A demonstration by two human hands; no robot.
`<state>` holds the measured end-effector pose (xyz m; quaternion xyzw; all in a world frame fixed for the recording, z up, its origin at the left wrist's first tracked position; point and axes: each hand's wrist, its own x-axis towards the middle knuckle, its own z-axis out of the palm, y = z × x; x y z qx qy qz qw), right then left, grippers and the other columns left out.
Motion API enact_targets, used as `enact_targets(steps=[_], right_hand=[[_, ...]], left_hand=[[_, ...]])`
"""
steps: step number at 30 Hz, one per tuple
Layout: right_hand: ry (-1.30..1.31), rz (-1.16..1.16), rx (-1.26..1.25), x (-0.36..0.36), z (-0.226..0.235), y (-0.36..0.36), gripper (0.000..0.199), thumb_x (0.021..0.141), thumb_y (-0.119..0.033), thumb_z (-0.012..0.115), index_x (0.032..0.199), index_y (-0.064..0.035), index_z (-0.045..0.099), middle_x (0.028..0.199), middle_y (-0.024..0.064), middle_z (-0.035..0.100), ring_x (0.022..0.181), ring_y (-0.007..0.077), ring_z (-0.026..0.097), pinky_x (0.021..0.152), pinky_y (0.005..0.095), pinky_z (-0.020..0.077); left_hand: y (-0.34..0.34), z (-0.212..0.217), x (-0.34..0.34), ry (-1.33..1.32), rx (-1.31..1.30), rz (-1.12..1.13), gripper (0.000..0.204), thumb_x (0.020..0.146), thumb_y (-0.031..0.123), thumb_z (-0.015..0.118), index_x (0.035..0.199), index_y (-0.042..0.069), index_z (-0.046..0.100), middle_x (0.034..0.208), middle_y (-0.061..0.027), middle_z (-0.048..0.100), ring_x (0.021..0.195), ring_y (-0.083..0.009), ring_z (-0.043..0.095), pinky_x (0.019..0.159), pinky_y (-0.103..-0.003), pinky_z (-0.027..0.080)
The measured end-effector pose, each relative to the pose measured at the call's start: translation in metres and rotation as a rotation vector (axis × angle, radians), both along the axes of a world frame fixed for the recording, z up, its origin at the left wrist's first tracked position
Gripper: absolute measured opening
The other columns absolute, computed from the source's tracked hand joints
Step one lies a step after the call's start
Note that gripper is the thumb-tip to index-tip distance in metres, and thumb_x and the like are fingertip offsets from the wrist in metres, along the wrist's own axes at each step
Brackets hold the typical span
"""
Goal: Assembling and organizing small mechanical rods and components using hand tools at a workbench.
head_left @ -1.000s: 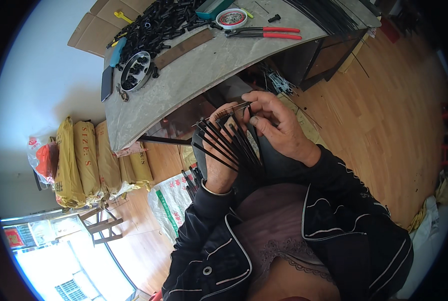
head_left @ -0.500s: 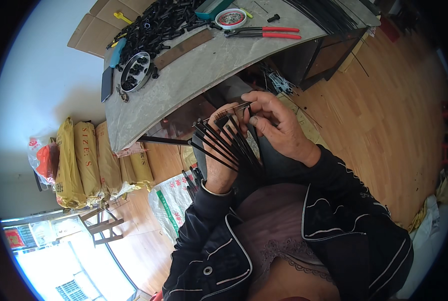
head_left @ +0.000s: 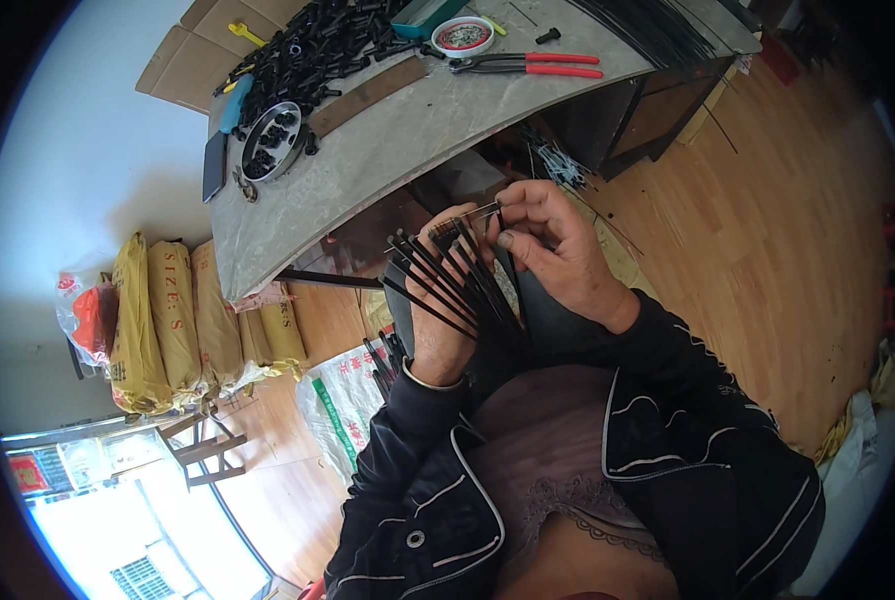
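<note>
My left hand (head_left: pixel 437 320) grips a fanned bundle of thin black rods (head_left: pixel 447 280) in front of my chest, their ends pointing up and to the left. My right hand (head_left: pixel 557 250) is just to the right of them, its thumb and fingers pinched on the top end of one rod near the left fingertips. Both sleeves are black with white piping. The lower ends of the rods are hidden behind my hands and lap.
A grey worktable (head_left: pixel 387 140) lies ahead, carrying a heap of black parts (head_left: pixel 317 45), a round metal dish (head_left: pixel 270 145), red-handled pliers (head_left: pixel 537 65) and a small round tin (head_left: pixel 462 35). Yellow sacks (head_left: pixel 177 320) stand at the left on the wooden floor (head_left: pixel 767 230).
My right fingers have shifted slightly on the rod tips. The bundle and my left hand have stayed where they were.
</note>
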<state>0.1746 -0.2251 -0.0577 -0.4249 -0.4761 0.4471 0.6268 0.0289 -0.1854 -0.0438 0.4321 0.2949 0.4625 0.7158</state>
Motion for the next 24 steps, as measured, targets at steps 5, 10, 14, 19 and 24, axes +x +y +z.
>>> enact_targets(steps=[5, 10, 14, 19, 24], right_hand=[[0.015, 0.006, -0.022, 0.0009, 0.0018, -0.0006, 0.035, 0.092, -0.002, 0.056, 0.124, -0.0039, 0.044, 0.105, 0.0048, 0.058, 0.090, 0.0067, 0.056, 0.072, 0.0198, 0.0461], [-0.048, -0.013, 0.017, 0.0003, 0.0003, -0.0002, 0.036, 0.091, 0.000, 0.055, 0.125, -0.0035, 0.045, 0.105, 0.0045, 0.058, 0.090, 0.0068, 0.056, 0.075, 0.0198, 0.0456], [-0.037, 0.003, 0.020, 0.0001, 0.0011, 0.0011, 0.038, 0.091, 0.001, 0.055, 0.128, -0.0034, 0.044, 0.103, 0.0037, 0.059, 0.089, 0.0066, 0.056, 0.075, 0.0195, 0.0452], [-0.035, 0.002, 0.028, -0.0002, -0.0009, 0.0008, 0.039, 0.092, 0.000, 0.054, 0.129, -0.0038, 0.044, 0.102, 0.0025, 0.059, 0.089, 0.0062, 0.055, 0.075, 0.0192, 0.0451], [-0.026, 0.022, 0.020, 0.0007, 0.0013, 0.0008, 0.038, 0.092, 0.000, 0.054, 0.128, -0.0041, 0.044, 0.102, 0.0026, 0.059, 0.089, 0.0061, 0.055, 0.074, 0.0192, 0.0452]], left_hand=[[-0.0012, 0.0016, -0.0001, 0.068, 0.067, -0.003, 0.030, 0.092, 0.013, 0.058, 0.120, 0.002, 0.054, 0.096, -0.0044, 0.059, 0.085, -0.0144, 0.055, 0.077, -0.028, 0.045], [-0.0019, 0.0038, 0.0022, 0.036, 0.003, 0.017, 0.030, 0.092, 0.013, 0.058, 0.120, 0.002, 0.054, 0.094, -0.0044, 0.058, 0.084, -0.0145, 0.055, 0.077, -0.028, 0.046], [-0.0014, -0.0015, -0.0004, -0.026, -0.031, 0.016, 0.032, 0.091, 0.013, 0.058, 0.120, 0.002, 0.053, 0.093, -0.0041, 0.057, 0.083, -0.0143, 0.054, 0.076, -0.028, 0.045], [-0.0025, -0.0027, -0.0010, -0.064, -0.068, 0.013, 0.032, 0.090, 0.013, 0.059, 0.121, 0.002, 0.053, 0.093, -0.0042, 0.057, 0.083, -0.0141, 0.054, 0.075, -0.027, 0.045], [-0.0032, -0.0008, -0.0013, -0.043, -0.030, 0.012, 0.032, 0.091, 0.012, 0.059, 0.121, 0.004, 0.053, 0.093, -0.0036, 0.057, 0.083, -0.0138, 0.054, 0.075, -0.027, 0.045]])
